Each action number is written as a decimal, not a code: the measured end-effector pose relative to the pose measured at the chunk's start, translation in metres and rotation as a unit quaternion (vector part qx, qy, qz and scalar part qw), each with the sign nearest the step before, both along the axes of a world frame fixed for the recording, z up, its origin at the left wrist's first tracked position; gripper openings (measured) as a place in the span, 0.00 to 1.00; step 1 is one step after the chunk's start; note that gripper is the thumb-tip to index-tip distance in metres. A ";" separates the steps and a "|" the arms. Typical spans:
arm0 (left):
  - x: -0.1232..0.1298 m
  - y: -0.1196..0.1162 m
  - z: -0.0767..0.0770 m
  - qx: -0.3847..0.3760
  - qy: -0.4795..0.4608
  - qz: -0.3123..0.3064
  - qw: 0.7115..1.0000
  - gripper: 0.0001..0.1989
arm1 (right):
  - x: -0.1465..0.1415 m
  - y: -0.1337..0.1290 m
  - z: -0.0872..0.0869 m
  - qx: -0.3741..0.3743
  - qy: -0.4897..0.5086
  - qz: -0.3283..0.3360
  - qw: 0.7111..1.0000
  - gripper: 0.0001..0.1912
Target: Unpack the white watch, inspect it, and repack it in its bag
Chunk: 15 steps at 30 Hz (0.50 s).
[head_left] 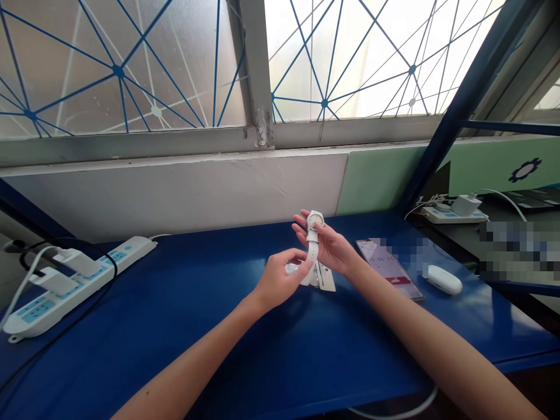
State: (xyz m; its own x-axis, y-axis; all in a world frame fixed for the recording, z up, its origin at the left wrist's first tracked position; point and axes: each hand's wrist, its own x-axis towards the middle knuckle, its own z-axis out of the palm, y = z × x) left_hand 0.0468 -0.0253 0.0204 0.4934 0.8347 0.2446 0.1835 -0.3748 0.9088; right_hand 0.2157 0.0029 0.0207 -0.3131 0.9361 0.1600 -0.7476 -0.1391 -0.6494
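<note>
A white wristwatch [313, 237] is held up over the blue desk, its round face at the top and its strap hanging down. My right hand [333, 248] grips it near the face, thumb on the front and the other fingers behind. With thumb and fingers, my left hand [282, 279] pinches the lower part of the strap. Below the watch lies a pale card [326, 277] with clear plastic beside it, partly hidden by my left hand and the strap.
On the blue desk [196, 326], a power strip [87, 286] with chargers and a black cable lies at left. To the right are a phone [388, 268] showing a timer and a white rounded case [443, 280]. Blue metal posts [441, 116] and a wall stand behind.
</note>
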 end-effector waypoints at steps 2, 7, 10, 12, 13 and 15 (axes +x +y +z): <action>0.011 -0.001 0.003 -0.160 -0.095 -0.029 0.982 0.13 | 0.000 0.000 0.000 0.003 0.001 -0.006 1.000 0.17; 0.020 0.001 -0.004 -0.366 -0.201 -0.113 0.901 0.14 | 0.001 -0.001 0.000 -0.004 -0.026 0.003 1.000 0.20; 0.017 0.000 -0.013 -0.393 -0.222 -0.148 0.880 0.16 | 0.001 -0.002 -0.001 -0.009 -0.050 0.043 0.998 0.20; 0.015 -0.001 -0.019 -0.406 -0.236 -0.169 0.867 0.16 | 0.001 -0.002 -0.002 -0.013 -0.060 0.071 0.996 0.21; 0.014 -0.001 -0.021 -0.413 -0.244 -0.178 0.859 0.16 | 0.000 -0.003 -0.003 -0.015 -0.065 0.080 0.995 0.21; 0.014 -0.002 -0.024 -0.421 -0.254 -0.196 0.848 0.16 | 0.000 -0.002 -0.005 -0.015 -0.073 0.085 0.994 0.21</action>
State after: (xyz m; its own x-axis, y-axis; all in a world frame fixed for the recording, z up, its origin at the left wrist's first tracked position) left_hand 0.0604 -0.0273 -0.0039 0.7827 0.6153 -0.0935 -0.3004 0.5051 0.8091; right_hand 0.2155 0.0005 0.0158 -0.4853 0.8712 0.0736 -0.6103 -0.2773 -0.7421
